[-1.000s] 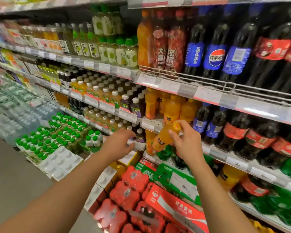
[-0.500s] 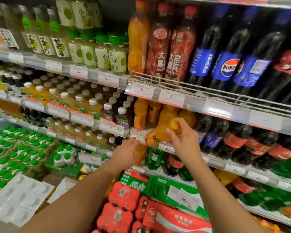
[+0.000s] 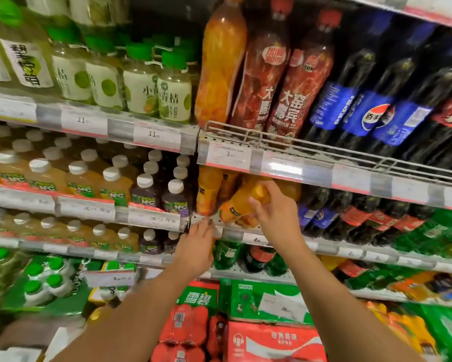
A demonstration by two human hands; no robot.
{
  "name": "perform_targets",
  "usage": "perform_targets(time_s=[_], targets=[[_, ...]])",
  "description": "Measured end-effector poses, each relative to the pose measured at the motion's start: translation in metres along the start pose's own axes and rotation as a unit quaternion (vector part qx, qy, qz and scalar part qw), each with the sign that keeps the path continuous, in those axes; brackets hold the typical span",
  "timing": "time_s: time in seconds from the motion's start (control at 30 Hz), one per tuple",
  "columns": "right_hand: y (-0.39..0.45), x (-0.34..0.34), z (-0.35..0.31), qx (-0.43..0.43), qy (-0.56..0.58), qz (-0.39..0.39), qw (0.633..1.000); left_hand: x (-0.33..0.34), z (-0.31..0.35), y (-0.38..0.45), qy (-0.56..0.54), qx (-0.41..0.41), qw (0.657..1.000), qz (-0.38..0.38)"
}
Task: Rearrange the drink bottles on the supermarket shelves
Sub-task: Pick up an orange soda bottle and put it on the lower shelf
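Your left hand (image 3: 196,246) reaches toward the shelf edge (image 3: 253,237), fingers loosely spread, holding nothing. At its one o'clock, your right hand (image 3: 277,210) pinches the cap end of a tilted orange juice bottle (image 3: 239,207), whose base points toward eight o'clock, just above the shelf, beside upright orange bottles (image 3: 208,189).

Glossy clear plastic orange bottle (image 3: 242,205); matt perforated metal shelf (image 3: 235,226) w/ white wire rail (image 3: 311,150).
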State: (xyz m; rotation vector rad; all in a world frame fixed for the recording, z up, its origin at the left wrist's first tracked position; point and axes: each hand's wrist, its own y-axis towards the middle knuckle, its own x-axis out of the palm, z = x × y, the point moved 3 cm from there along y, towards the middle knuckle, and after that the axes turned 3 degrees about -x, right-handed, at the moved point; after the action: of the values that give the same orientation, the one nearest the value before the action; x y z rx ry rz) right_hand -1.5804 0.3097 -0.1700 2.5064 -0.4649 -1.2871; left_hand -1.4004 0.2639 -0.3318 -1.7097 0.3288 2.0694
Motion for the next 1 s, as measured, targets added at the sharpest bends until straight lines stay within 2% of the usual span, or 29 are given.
perform_targets(time_s=[0.27, 0.57, 0.83, 1.0], targets=[[0.019, 0.025, -0.014, 0.042, -0.082, -0.012, 0.996, 0.011, -0.011, 0.0, -0.005, 0.032, 0.999, 0.009], [0.05, 0.04, -0.031, 0.087, -0.216, -0.108, 0.966, 0.009, -0.016, -0.001, -0.023, 0.041, 0.999, 0.019], [0.068, 0.044, -0.037, 0.171, -0.221, -0.177, 0.944, 0.007, -0.016, -0.002, -0.027, 0.042, 0.999, 0.009], [0.074, 0.044, -0.037, 0.178, -0.236, -0.183, 0.938, 0.005, -0.016, -0.002, -0.026, 0.039, 0.999, 0.001]])
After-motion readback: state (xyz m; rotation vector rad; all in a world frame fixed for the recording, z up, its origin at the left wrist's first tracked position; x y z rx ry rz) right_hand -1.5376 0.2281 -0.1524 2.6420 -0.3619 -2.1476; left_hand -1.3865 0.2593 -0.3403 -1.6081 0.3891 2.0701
